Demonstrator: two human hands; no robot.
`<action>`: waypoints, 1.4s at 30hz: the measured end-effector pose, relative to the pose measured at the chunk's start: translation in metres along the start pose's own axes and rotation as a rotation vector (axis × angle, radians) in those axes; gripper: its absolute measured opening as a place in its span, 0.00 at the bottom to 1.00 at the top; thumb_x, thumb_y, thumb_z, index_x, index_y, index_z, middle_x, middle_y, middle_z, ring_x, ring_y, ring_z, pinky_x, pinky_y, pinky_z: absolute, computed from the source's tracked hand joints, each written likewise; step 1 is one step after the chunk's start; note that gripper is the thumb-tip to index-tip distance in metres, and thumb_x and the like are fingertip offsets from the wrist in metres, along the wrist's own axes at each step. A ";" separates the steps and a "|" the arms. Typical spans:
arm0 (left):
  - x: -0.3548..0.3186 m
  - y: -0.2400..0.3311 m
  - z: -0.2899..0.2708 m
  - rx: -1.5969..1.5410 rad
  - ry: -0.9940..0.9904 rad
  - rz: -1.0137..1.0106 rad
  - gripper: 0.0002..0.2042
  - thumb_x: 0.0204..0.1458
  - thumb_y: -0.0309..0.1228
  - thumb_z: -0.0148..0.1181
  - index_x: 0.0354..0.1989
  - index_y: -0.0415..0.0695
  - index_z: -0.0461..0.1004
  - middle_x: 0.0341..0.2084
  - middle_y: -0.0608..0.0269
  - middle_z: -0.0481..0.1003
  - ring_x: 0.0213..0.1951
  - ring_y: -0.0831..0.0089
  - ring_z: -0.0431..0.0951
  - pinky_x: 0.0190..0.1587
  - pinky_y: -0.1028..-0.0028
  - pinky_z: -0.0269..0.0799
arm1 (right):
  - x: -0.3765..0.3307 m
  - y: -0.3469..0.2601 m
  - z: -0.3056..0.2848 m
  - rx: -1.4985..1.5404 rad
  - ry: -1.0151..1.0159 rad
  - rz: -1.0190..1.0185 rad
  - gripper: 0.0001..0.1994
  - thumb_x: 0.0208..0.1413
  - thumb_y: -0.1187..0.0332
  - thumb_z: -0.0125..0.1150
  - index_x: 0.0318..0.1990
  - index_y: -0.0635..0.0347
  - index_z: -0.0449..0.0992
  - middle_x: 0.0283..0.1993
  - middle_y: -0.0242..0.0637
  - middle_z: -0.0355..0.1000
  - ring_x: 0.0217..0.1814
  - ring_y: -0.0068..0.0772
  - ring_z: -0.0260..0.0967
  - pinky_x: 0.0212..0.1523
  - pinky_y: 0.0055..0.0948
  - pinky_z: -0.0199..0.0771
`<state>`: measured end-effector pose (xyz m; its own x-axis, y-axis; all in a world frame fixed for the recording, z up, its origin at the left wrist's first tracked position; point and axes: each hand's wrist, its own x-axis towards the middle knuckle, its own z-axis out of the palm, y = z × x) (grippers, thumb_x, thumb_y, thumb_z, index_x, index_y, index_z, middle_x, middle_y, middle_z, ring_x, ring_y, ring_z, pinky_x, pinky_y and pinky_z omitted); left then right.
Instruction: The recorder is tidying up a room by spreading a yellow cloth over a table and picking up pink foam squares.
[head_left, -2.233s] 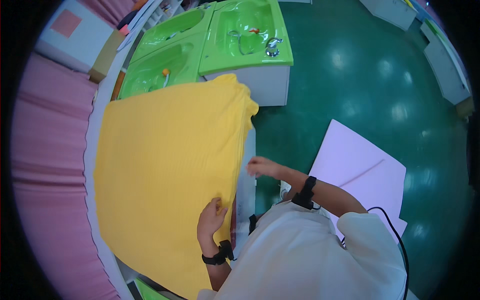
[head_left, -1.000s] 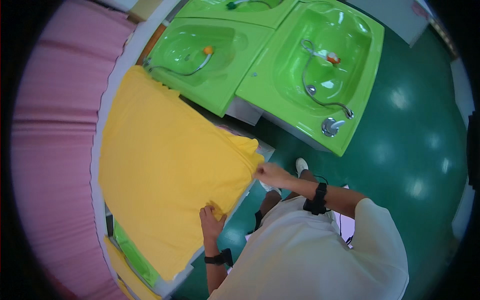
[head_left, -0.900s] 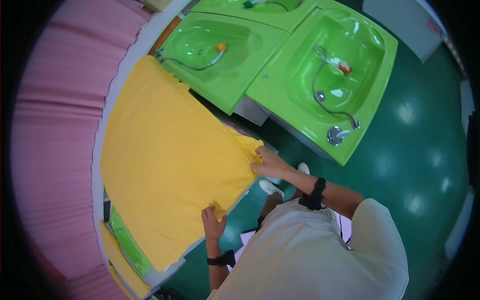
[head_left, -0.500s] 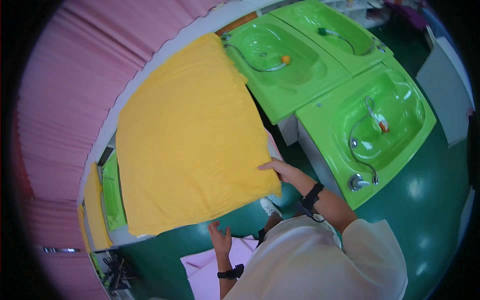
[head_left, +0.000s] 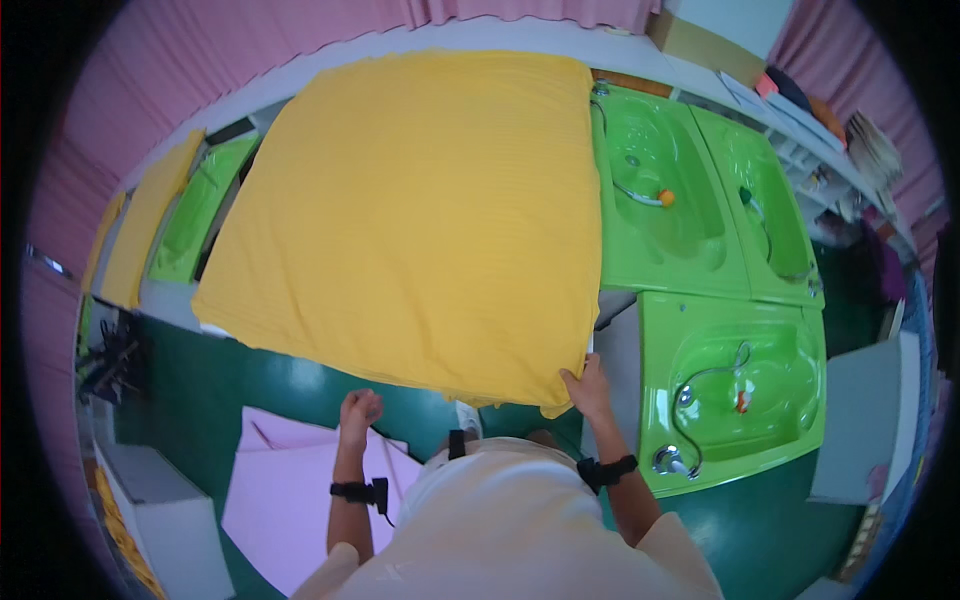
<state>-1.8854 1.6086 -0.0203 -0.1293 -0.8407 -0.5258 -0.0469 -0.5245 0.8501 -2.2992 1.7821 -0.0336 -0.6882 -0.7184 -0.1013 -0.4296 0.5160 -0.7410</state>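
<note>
A large yellow cloth (head_left: 420, 210) lies spread flat over a white counter, its near edge hanging slightly over the front. My right hand (head_left: 585, 388) rests on the cloth's near right corner, fingers pinching or pressing the edge. My left hand (head_left: 358, 410) hangs free below the cloth's near edge, over the green floor, fingers loosely curled and holding nothing. Both wrists wear black bands.
Three bright green sinks (head_left: 735, 395) with taps stand to the right of the cloth. A pale pink sheet (head_left: 290, 490) lies on the green floor at lower left. Another yellow cloth (head_left: 145, 235) and a green tray (head_left: 195, 215) sit at left. Pink curtains (head_left: 200, 60) line the back.
My left hand has let go of the cloth's near edge and dropped away. My right hand stays at the near right corner. The view has swung so the cloth lies flat and squared.
</note>
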 end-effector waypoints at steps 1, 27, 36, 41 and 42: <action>-0.005 0.014 0.013 -0.127 -0.051 -0.021 0.12 0.53 0.36 0.57 0.38 0.41 0.68 0.32 0.64 0.71 0.35 0.74 0.72 0.40 0.72 0.69 | -0.002 0.000 -0.001 0.058 -0.065 0.096 0.23 0.45 0.67 0.66 0.45 0.69 0.63 0.45 0.53 0.68 0.47 0.49 0.69 0.46 0.37 0.69; 0.049 0.060 0.061 -0.862 -0.336 -0.115 0.14 0.50 0.27 0.57 0.45 0.40 0.70 0.42 0.61 0.74 0.44 0.69 0.75 0.47 0.73 0.71 | -0.037 -0.046 0.001 1.656 -0.169 0.403 0.24 0.51 0.70 0.55 0.57 0.61 0.63 0.58 0.43 0.64 0.59 0.43 0.63 0.59 0.45 0.64; 0.072 0.043 0.062 -0.470 -0.280 -0.175 0.15 0.52 0.37 0.57 0.43 0.39 0.69 0.41 0.57 0.75 0.41 0.65 0.76 0.45 0.69 0.73 | -0.009 -0.011 0.032 1.559 -0.053 0.538 0.23 0.46 0.75 0.54 0.54 0.62 0.65 0.54 0.39 0.66 0.57 0.42 0.63 0.59 0.40 0.65; 0.060 0.031 0.038 -0.127 -0.417 -0.477 0.23 0.53 0.46 0.56 0.45 0.36 0.68 0.46 0.46 0.72 0.44 0.61 0.76 0.47 0.67 0.73 | -0.013 -0.047 0.008 1.597 -0.162 0.479 0.24 0.46 0.73 0.55 0.54 0.61 0.65 0.55 0.39 0.67 0.57 0.41 0.64 0.56 0.41 0.67; 0.053 0.036 0.040 -0.283 -0.571 -0.602 0.25 0.53 0.48 0.55 0.46 0.36 0.66 0.47 0.42 0.71 0.45 0.60 0.76 0.47 0.66 0.73 | -0.012 -0.052 0.003 1.591 -0.172 0.430 0.24 0.45 0.72 0.55 0.54 0.61 0.65 0.55 0.39 0.67 0.57 0.41 0.64 0.54 0.41 0.68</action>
<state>-1.9339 1.5503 -0.0163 -0.6411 -0.2545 -0.7240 -0.0285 -0.9348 0.3539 -2.2675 1.7626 0.0042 -0.4761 -0.7544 -0.4520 0.8263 -0.2079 -0.5234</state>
